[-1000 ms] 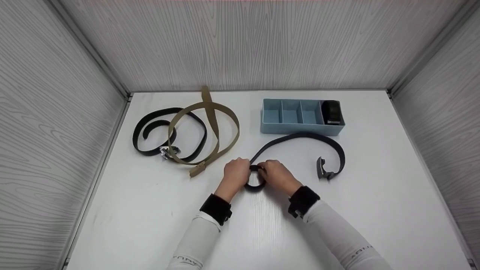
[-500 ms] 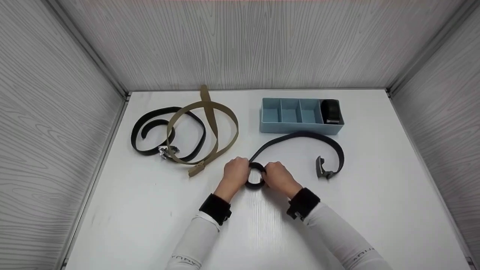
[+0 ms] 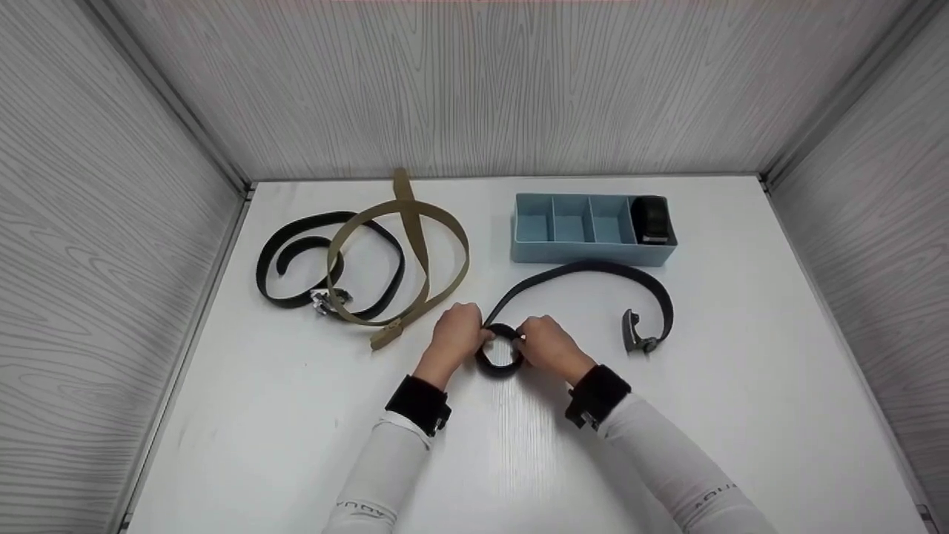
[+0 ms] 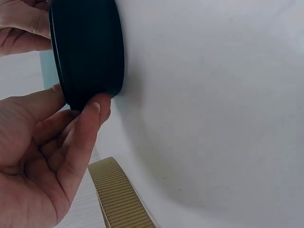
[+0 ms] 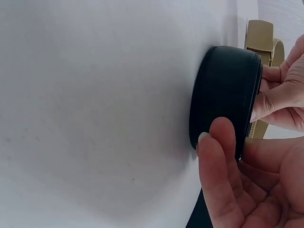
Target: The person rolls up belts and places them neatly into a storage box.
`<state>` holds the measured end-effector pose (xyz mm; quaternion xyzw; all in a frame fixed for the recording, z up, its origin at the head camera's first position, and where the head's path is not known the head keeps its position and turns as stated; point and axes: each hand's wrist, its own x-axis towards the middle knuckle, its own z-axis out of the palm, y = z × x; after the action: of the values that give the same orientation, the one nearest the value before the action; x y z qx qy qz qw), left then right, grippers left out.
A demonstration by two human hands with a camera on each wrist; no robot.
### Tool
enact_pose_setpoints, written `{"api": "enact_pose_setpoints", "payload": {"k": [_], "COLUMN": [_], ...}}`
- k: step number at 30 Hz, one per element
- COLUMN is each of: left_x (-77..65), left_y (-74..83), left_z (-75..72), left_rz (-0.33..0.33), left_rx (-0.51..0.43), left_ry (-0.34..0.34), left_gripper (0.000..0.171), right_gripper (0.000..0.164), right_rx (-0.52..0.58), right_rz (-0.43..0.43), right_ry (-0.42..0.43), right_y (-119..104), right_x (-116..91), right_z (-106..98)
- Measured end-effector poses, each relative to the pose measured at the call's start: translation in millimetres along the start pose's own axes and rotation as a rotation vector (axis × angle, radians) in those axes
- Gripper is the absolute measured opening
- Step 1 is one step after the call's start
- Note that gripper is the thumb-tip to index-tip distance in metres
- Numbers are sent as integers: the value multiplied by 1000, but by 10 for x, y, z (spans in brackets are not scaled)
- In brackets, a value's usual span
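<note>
A black belt (image 3: 498,371) stands on edge on the white table, its near end wound into a small round coil. My left hand (image 3: 458,331) pinches the coil's left side, thumb inside the ring and fingers outside. On the opposite side my right hand (image 3: 549,345) pinches the coil the same way. In the left wrist view the coil's smooth outer face (image 4: 90,47) shows between both hands; the right wrist view shows stitching along its edge (image 5: 223,95). The unrolled strap arcs away to the right and ends in a grey metal buckle (image 3: 635,334).
Behind the strap stands a blue box (image 3: 593,254) with several compartments; a rolled black belt (image 3: 652,219) fills the rightmost one. To the left, a tan webbing belt (image 3: 463,245) overlaps another black belt (image 3: 267,259) with a silver buckle. Wood-grain panels (image 3: 474,89) wall the table's back and sides.
Both hands have stayed on the coil, shifting their fingers around it. The left hand has moved slightly left and away, and its thumb now shows inside the ring. The buckle end lies nearly as before.
</note>
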<state>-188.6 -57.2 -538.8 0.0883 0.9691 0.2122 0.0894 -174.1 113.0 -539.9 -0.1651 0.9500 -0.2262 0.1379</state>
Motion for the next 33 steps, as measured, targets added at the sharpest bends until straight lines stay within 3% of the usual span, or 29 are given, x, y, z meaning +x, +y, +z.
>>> {"api": "enact_pose_setpoints", "payload": {"k": [7, 11, 14, 18, 21, 25, 33], "left_x": [13, 1, -9, -16, -20, -26, -6], "left_y": [26, 21, 23, 41, 59, 75, 67], "left_z": [21, 79, 116, 141, 149, 146, 110], "left_rz": [100, 123, 128, 100, 81, 102, 135], "left_rx": [52, 66, 52, 27, 34, 94, 127], "left_ry": [-16, 12, 41, 76, 82, 65, 57], "left_gripper": [17, 16, 11, 5, 2, 10, 13], "right_gripper": [21, 18, 13, 18, 16, 7, 11], "right_rx": [-116, -105, 1, 153, 197, 153, -70], "right_rz": [-96, -134, -73, 80, 140, 118, -60], "right_ry": [70, 105, 108, 99, 87, 102, 143], "right_y": [-18, 1, 30, 58, 56, 38, 54], "right_x": [-3, 5, 6, -26, -55, -68, -43], "right_z": [25, 57, 71, 52, 36, 49, 80]}}
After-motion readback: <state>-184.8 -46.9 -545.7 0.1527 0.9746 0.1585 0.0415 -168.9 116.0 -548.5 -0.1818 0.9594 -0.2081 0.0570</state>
